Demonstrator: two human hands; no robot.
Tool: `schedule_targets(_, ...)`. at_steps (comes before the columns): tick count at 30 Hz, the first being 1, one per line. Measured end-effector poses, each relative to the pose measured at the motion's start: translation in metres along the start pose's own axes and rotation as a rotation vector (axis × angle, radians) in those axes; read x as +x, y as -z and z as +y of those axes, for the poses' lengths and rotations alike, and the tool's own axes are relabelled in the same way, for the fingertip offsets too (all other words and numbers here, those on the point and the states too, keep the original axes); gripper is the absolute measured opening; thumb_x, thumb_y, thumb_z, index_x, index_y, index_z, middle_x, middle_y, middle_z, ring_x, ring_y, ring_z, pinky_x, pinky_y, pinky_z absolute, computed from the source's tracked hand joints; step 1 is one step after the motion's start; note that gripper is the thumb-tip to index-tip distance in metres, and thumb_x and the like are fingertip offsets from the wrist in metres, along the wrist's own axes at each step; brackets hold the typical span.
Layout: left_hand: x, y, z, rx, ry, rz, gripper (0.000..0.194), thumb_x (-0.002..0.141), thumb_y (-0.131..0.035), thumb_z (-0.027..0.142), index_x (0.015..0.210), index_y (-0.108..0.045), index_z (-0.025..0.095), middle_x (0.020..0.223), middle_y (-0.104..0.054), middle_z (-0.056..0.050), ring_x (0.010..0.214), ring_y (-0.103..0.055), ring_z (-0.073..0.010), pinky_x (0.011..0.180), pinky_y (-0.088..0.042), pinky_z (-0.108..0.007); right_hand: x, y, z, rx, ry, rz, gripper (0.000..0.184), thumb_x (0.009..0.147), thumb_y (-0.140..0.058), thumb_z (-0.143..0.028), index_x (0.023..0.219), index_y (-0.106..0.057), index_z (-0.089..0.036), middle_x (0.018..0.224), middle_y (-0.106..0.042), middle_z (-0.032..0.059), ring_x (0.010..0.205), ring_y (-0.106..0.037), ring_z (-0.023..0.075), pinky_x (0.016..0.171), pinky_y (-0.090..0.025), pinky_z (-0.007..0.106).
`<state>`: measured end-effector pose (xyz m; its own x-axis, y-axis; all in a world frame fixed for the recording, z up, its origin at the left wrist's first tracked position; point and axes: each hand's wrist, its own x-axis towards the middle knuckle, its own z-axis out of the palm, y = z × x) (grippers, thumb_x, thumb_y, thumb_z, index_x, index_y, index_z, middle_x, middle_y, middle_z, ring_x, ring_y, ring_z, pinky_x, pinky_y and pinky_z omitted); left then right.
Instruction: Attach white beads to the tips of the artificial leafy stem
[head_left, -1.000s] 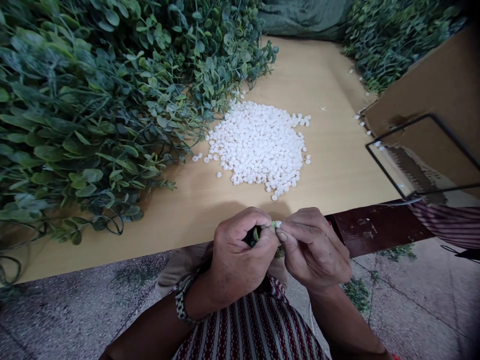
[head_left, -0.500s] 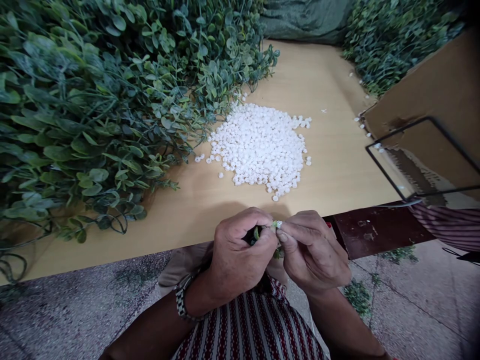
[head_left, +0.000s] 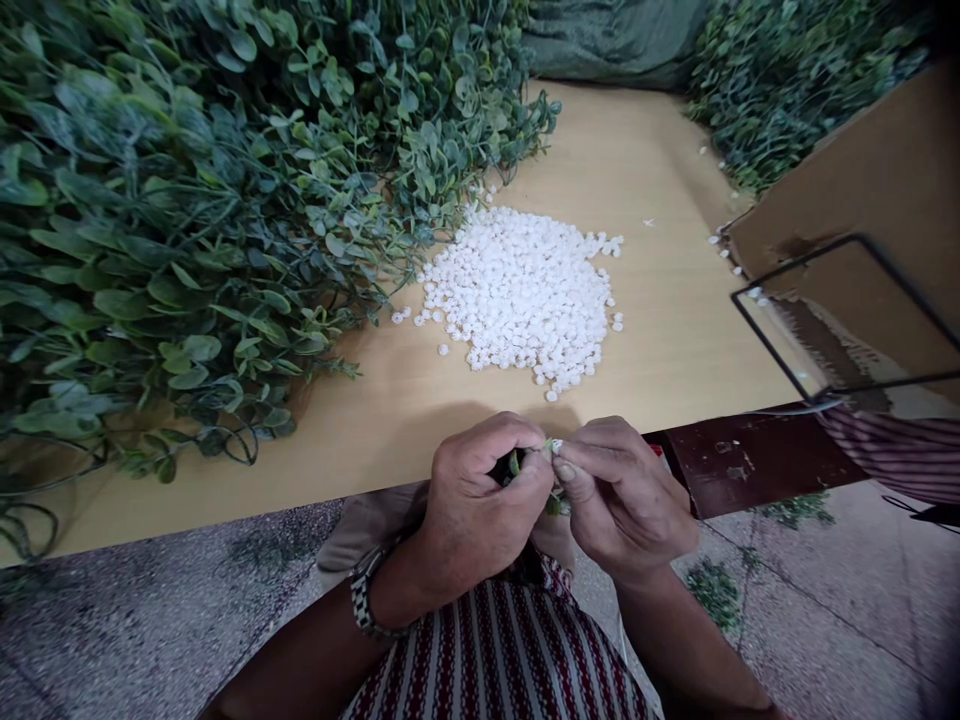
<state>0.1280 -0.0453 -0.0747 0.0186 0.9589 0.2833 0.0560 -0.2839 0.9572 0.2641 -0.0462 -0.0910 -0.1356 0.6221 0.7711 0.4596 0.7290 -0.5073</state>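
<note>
Left grip [head_left: 480,500] holds sprig [head_left: 514,463]; right grip [head_left: 630,495], white piece [head_left: 556,446].

The single view is taken from the head of the person, and it looks forward and steeply down. Both forearms [head_left: 315,635] come in from the lower part, and the left hand [head_left: 476,505] and the right hand [head_left: 634,500] meet below the middle, quite near to the camera. The striped clothing [head_left: 502,655] is seen from above — the camera is over the wearer's own body. Farther away, the table [head_left: 652,340] reaches up to a green cloth [head_left: 615,40] at the top. Its front edge runs aslant, rising to the right — below it shows the floor [head_left: 825,580].
</note>
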Motion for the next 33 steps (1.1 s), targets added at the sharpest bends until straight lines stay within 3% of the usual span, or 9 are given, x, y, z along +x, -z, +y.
schedule_targets(13, -0.001, 0.007, 0.001, -0.153, -0.001, -0.117, 0.012, 0.082, -0.057, 0.008, 0.074, -0.063, 0.014, 0.066, -0.061, -0.001, 0.06, -0.056, -0.01, 0.057, -0.048, -0.02, 0.001, 0.004, -0.002, -0.002, 0.037, 0.024, 0.026, 0.078, -0.062, 0.0, 0.102, -0.068, -0.011, 0.078, -0.064, 0.0058, 0.068, -0.06, 0.0151, 0.055, -0.052, 0.031)
schedule_targets(24, -0.002, 0.006, 0.0, -0.163, 0.021, -0.061, 0.013, 0.08, -0.061, 0.006, 0.071, -0.067, 0.014, 0.064, -0.063, -0.002, 0.059, -0.057, -0.0111, 0.055, -0.048, -0.021, 0.007, 0.002, -0.01, -0.152, 0.107, 0.031, 0.023, 0.079, -0.063, -0.001, 0.098, -0.066, -0.013, 0.079, -0.064, 0.0056, 0.067, -0.061, 0.0148, 0.055, -0.052, 0.031)
schedule_targets(33, -0.002, 0.004, -0.001, -0.118, -0.055, -0.038, 0.014, 0.079, -0.061, 0.003, 0.072, -0.067, 0.014, 0.064, -0.063, -0.002, 0.059, -0.058, -0.0115, 0.056, -0.049, -0.022, 0.007, 0.006, -0.01, -0.261, 0.184, -0.035, 0.023, 0.075, -0.067, -0.002, 0.095, -0.066, -0.012, 0.078, -0.065, 0.0075, 0.069, -0.062, 0.017, 0.056, -0.054, 0.032)
